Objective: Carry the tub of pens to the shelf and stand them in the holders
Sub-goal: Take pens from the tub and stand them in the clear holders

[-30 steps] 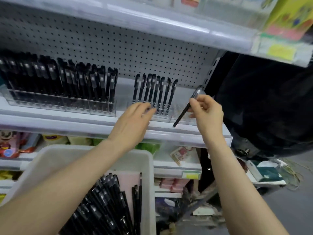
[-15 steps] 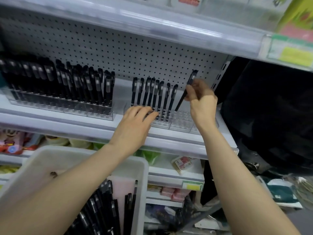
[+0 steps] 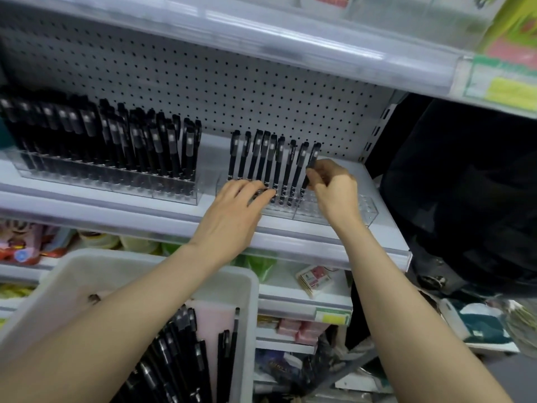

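A clear plastic holder (image 3: 364,212) stands on the white shelf (image 3: 334,245), with several black pens (image 3: 268,164) upright in its left part. My right hand (image 3: 334,189) pinches one more black pen (image 3: 311,162), which stands nearly upright at the right end of that row with its tip down in the holder. My left hand (image 3: 232,210) rests flat on the holder's front left, fingers straight. Below, a white tub (image 3: 250,301) holds many loose black pens (image 3: 174,359). A second holder (image 3: 162,191) at the left is full of pens.
A grey pegboard (image 3: 232,82) backs the shelf and an upper shelf edge (image 3: 290,39) overhangs it. Lower shelves (image 3: 305,303) carry small packets. A dark gap (image 3: 465,199) lies right of the shelving, with clutter on the floor (image 3: 476,324).
My right hand brought the pen from a slant in front of the holder up, then lowered it upright at the right end of the row. My left hand stayed on the holder.
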`<act>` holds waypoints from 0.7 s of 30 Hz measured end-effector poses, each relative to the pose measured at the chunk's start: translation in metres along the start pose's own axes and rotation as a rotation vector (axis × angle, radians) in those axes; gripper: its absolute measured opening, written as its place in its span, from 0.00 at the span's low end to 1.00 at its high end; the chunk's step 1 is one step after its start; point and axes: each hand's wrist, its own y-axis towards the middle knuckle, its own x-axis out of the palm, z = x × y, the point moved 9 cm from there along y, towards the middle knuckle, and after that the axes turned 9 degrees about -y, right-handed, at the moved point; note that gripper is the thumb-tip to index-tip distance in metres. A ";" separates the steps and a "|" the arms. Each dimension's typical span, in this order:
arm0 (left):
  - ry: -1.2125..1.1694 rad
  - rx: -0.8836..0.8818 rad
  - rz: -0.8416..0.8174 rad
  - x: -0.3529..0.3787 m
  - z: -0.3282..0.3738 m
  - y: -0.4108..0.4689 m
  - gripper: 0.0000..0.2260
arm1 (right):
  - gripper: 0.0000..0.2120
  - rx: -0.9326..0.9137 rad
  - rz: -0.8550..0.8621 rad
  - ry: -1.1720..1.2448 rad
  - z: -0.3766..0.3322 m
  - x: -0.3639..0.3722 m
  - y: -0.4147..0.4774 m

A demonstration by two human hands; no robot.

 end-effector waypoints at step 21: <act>-0.232 0.109 -0.107 0.015 -0.089 -0.173 0.30 | 0.09 0.254 -0.466 -0.244 -0.043 0.150 -0.241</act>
